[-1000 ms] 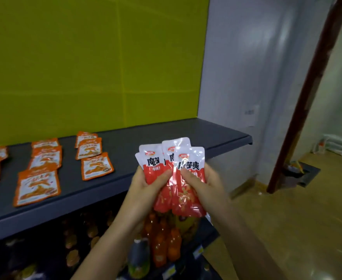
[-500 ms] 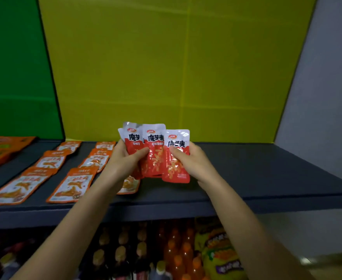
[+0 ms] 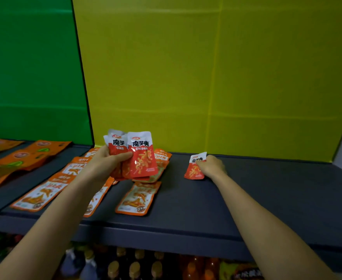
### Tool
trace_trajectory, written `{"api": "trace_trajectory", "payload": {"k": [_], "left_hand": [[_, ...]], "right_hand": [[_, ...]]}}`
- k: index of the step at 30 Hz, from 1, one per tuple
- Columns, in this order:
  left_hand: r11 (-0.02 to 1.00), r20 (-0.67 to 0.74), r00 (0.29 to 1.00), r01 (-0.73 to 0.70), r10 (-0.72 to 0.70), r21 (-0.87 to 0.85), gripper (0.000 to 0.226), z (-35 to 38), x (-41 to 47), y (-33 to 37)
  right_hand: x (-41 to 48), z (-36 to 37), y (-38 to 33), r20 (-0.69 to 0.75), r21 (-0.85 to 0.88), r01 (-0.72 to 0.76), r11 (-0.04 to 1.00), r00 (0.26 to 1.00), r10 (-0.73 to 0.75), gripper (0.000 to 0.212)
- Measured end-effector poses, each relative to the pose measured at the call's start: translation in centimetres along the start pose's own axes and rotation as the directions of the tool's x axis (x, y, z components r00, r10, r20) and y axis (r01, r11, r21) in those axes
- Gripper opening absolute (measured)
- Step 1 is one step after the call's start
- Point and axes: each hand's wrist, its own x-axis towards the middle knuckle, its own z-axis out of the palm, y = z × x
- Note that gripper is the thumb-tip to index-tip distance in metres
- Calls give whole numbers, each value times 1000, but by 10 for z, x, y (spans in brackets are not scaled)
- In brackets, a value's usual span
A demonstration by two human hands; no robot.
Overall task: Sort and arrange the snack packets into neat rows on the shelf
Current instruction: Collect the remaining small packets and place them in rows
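Bare shelf lies right of my right hand — fingers closed on one red packet. My left hand clutches a red bunch.

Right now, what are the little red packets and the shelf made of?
The red packets in the left hand look like thin glossy plastic film: the light glints on their crinkled white tops. The shelf looks like dark grey painted metal or coated board, with a matte, even surface. I can't tell which.

Red-and-white packets, dark grey shelf
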Motion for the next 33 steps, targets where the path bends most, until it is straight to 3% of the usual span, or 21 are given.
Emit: {"api": "trace_trajectory", "payload": {"k": [7, 20, 26, 28, 30, 31, 33], "left_hand": [[1000, 63, 998, 6, -6, -1, 16, 8, 10, -3], [999, 131, 991, 38, -35, -20, 22, 21, 28, -15], [998, 158, 986, 51, -45, -35, 29, 28, 27, -16], [998, 161, 987, 36, -27, -55, 24, 36, 24, -15], [997, 169, 985, 21, -8, -74, 23, 45, 22, -14], [997, 178, 984, 12, 3, -82, 21, 51, 20, -14], [994, 199, 980, -5, 27, -113, 17, 59, 16, -14]], "right_hand": [[25, 9, 0, -95, -203, 52, 978, 993, -73, 46], [32, 12, -2, -154, -298, 74, 952, 980, -125, 46], [25, -7, -16, -211, 5, 159, 987, 965, -154, 50], [9, -21, -30, -91, 186, 225, 957, 973, -211, 55], [-17, -32, -40, 153, 374, 197, 906, 951, -270, 52], [-30, -35, -41, 230, 401, 195, 895, 924, -304, 48], [-51, -37, -37, 246, 401, 246, 883, 899, -362, 34]]}}
